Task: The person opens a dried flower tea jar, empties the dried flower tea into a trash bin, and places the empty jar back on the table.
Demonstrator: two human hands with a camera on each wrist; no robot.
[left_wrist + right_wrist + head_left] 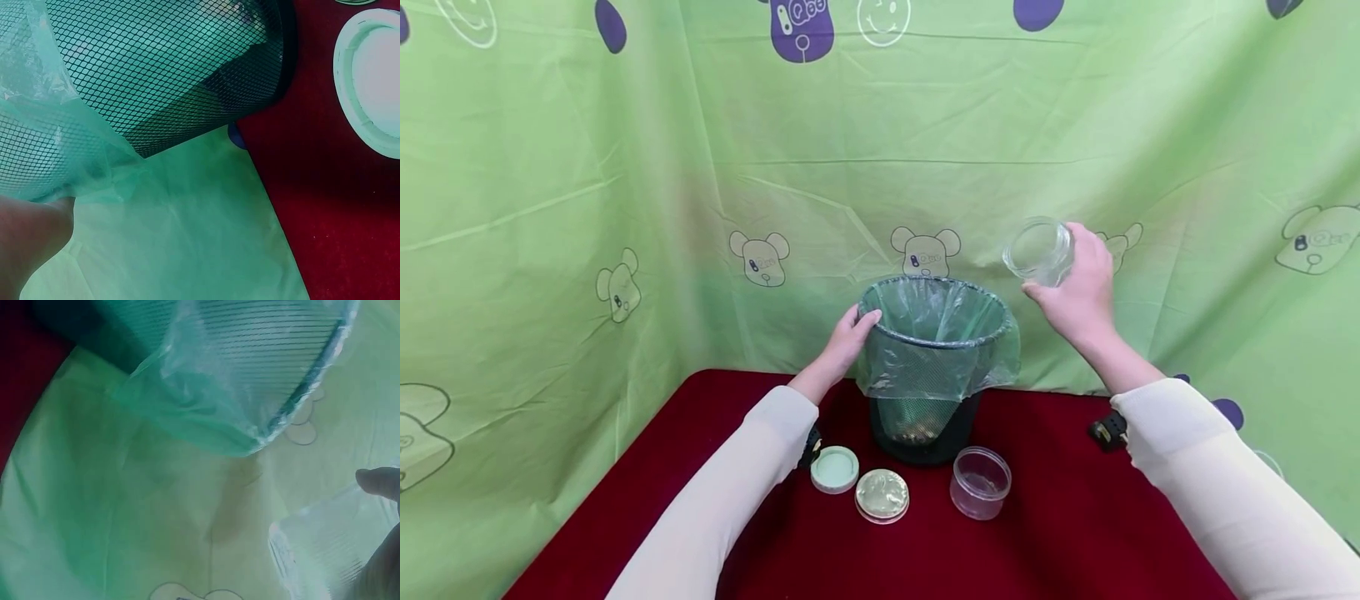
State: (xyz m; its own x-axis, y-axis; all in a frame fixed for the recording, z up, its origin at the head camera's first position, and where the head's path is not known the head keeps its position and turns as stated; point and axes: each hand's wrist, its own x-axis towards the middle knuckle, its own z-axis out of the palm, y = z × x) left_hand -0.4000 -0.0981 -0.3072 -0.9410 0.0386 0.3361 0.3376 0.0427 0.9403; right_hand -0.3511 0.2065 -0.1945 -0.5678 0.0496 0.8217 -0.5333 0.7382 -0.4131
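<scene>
A black mesh wastebasket (955,429) stands on the table, lined with a translucent green bag (910,371) folded over its rim. My left hand (847,337) grips the rim on the left side, thumb on top; in the left wrist view only part of that hand (34,234) shows below the bag. Raised to the right of the basket and above rim height, my right hand (1084,279) holds a clear plastic jar (1060,254) tipped on its side, mouth turned leftward. The jar (325,544) looks see-through in the right wrist view, with nothing visible inside.
In front of the basket lie a pale green lid (835,469), a shiny metallic round lid or tin (882,495) and a clear open tub (980,485). Dark red cloth (1037,533) covers the table. Green printed curtains (820,192) hang behind and to the left.
</scene>
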